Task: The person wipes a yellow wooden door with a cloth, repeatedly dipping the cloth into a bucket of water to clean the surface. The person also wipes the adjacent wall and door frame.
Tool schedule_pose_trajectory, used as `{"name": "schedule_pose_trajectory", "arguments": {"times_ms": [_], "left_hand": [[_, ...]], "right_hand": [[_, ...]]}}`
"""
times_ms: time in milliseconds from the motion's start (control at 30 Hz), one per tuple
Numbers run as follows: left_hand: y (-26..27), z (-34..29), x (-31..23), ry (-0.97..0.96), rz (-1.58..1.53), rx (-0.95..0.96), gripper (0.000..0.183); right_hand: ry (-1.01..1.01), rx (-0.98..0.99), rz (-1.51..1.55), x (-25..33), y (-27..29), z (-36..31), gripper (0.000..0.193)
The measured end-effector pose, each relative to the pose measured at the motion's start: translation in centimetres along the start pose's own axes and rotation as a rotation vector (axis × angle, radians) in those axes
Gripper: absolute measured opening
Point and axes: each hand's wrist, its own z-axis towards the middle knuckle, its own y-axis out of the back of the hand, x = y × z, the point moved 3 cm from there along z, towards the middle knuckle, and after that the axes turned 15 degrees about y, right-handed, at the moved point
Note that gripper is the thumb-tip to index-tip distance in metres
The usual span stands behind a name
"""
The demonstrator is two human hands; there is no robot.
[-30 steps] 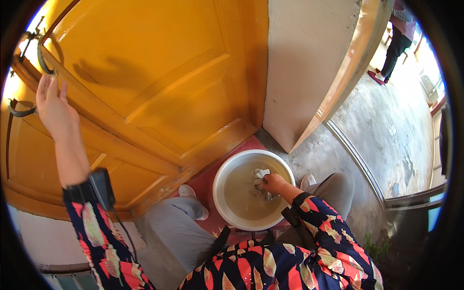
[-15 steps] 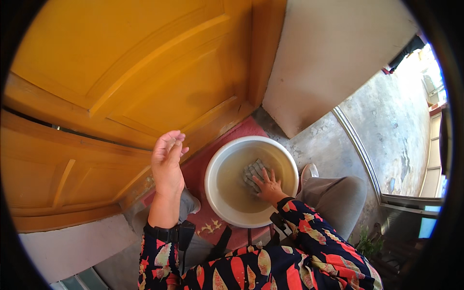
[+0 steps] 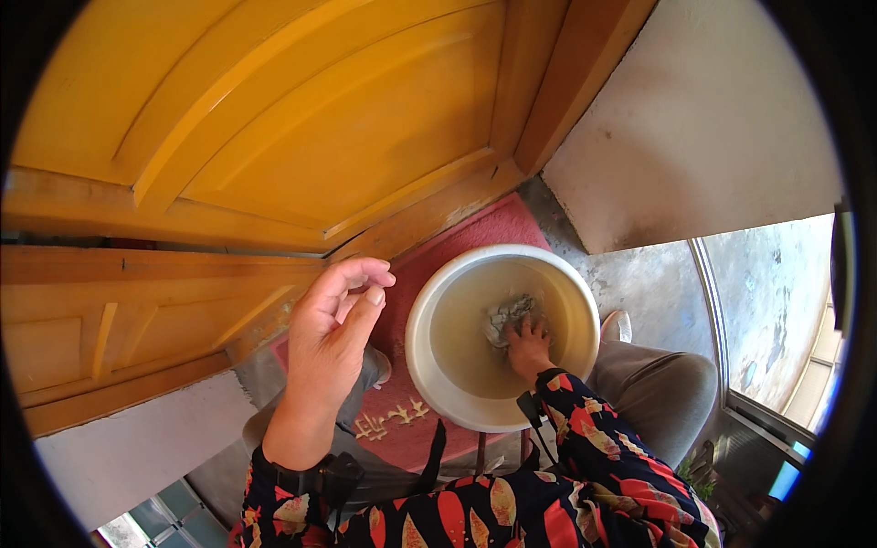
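Note:
A round white basin [image 3: 425, 361] holds cloudy water, and a wet grey cloth [image 3: 504, 315] lies bunched up in it. My right hand [image 3: 529, 348] reaches into the basin, its bent fingers closed on the near right side of the cloth. The fingertips are partly lost in the cloth and water. Away from the basin, to its left, my left hand [image 3: 333, 333] is raised in the air. Its fingers curve loosely, the thumb stands apart from them, and nothing is held.
Under the basin lies a red mat [image 3: 397, 320] with pale lettering. Yellow wooden doors [image 3: 365, 137] rise close by at the far left, and a pale panel [image 3: 694, 137] stands at the far right. My knees flank the basin. A metal track [image 3: 711, 301] crosses the floor at right.
My right hand's spread fingers have bent onto the cloth, which is now more crumpled. My left hand has turned and its fingers point more to the right. The view has shifted.

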Motion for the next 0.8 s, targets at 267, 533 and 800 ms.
{"name": "schedule_pose_trajectory", "arguments": {"times_ms": [267,533,800], "left_hand": [[-0.2,-0.2,0.8,-0.123,0.122,0.005,0.017],[-0.5,1.0,1.8,-0.203,0.153,-0.043,0.014],[-0.6,0.4,1.8,-0.315,0.092,-0.055,0.016]], "right_hand": [[0.078,-0.438,0.33,-2.3,1.2,-0.5,0.023],[-0.157,-0.612,1.446,1.2,11.0,-5.9,0.022],[0.115,-0.856,0.803,6.7,16.7,-8.2,0.02]]}}
